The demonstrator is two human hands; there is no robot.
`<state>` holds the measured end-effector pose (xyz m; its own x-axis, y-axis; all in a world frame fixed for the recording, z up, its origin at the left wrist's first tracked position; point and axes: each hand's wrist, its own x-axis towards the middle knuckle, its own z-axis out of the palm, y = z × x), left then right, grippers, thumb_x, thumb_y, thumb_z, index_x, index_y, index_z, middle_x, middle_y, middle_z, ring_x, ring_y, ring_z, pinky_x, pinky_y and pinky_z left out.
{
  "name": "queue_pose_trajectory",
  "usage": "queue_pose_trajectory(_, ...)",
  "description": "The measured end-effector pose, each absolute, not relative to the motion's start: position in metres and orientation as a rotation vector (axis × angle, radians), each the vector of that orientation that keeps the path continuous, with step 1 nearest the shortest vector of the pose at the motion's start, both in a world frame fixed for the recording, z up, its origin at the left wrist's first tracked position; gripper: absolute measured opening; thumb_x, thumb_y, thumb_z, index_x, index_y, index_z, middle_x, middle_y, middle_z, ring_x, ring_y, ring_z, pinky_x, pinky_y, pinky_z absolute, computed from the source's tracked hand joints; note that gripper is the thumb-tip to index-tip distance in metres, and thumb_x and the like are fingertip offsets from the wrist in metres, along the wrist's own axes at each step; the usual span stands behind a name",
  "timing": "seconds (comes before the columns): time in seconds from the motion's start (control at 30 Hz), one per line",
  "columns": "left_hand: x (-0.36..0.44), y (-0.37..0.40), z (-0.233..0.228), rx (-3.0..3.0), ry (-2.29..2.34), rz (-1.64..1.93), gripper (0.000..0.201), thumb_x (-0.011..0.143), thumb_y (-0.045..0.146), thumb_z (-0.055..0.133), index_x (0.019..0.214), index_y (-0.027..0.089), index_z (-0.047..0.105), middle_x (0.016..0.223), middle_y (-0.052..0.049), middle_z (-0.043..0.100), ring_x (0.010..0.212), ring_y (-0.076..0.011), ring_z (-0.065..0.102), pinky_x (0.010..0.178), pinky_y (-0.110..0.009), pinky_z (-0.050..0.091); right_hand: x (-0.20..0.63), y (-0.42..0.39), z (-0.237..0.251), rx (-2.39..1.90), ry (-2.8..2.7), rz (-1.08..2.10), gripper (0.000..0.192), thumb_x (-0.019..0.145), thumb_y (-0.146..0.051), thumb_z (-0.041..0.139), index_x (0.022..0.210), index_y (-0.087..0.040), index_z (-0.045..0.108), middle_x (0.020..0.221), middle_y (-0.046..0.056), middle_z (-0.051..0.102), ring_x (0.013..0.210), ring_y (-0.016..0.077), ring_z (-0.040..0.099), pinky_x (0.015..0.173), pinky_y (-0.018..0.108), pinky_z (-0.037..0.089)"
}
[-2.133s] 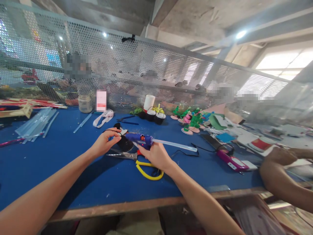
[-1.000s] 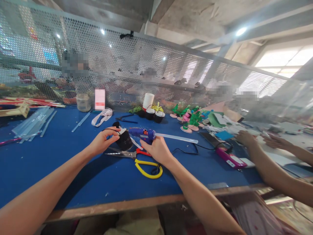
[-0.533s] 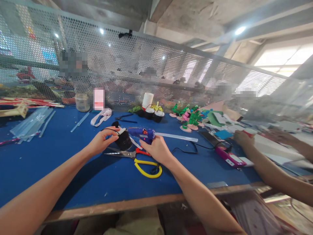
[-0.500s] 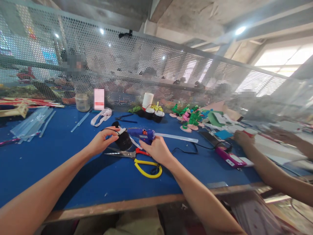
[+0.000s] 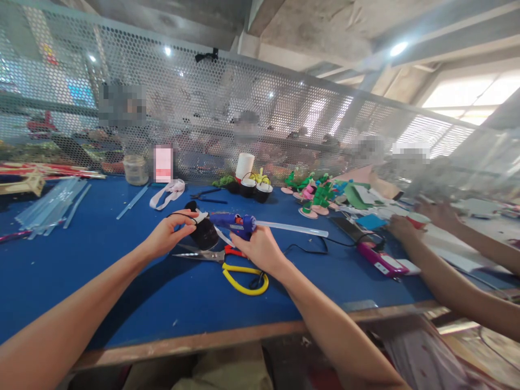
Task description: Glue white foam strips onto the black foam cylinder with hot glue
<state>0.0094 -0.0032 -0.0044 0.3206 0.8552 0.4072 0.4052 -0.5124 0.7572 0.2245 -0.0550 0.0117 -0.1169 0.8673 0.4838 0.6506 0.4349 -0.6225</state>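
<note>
My left hand (image 5: 173, 232) is closed on a small black bucket (image 5: 205, 234), tilted, with a white top and a thin black handle. In my right hand (image 5: 262, 246) is a blue glue gun (image 5: 239, 223), with a long clear glue stick (image 5: 290, 228) sticking out of its back. The gun's nozzle points left and meets the bucket's white top; whether it touches is too small to tell. Beneath both hands lie scissors (image 5: 244, 279) with yellow and red handles, blades to the left. A white strip shows between bucket and gun.
Glue sticks (image 5: 52, 208) lie at the left. Black pliers (image 5: 209, 197), two small black buckets (image 5: 263, 192) and green felt pieces (image 5: 320, 197) stand farther back. A purple power strip (image 5: 382, 261) lies right, near a co-worker's hands (image 5: 406, 230). A perforated screen (image 5: 195, 119) borders the table.
My hands, the bucket and the glue gun keep nearly the same pose. At the right, the co-worker's far hand has moved left toward the near one, by a small red and white cup-like thing.
</note>
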Motion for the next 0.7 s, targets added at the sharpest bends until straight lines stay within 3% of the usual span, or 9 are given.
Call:
queue_pose_trajectory(0.27,0.0108,-0.0042,-0.0055,2.057,1.114,1.131,0.041,0.064,0.058,0.054,0.069,0.017,0.061,0.106,-0.013,0.063,0.114,-0.0271,0.046,0.098,-0.043,0.033,0.2201,-0.0606,0.0135,-1.301,-1.875,0.398,0.015,0.070,-0.025,0.048,0.067,-0.014,0.058,0.048,-0.001,0.052,0.044,0.0117,0.047,0.048,0.023,0.040)
queue_pose_trajectory(0.7,0.0108,-0.0044,-0.0054,2.035,1.104,1.137,0.041,0.064,0.057,0.055,0.070,0.017,0.062,0.107,-0.013,0.063,0.113,-0.0266,0.047,0.098,-0.043,0.032,0.2161,-0.0630,0.0126,-1.308,-1.879,0.383,0.014,0.069,-0.024,0.049,0.058,-0.018,0.054,0.039,-0.003,0.045,0.044,0.0134,0.050,0.042,0.022,0.037)
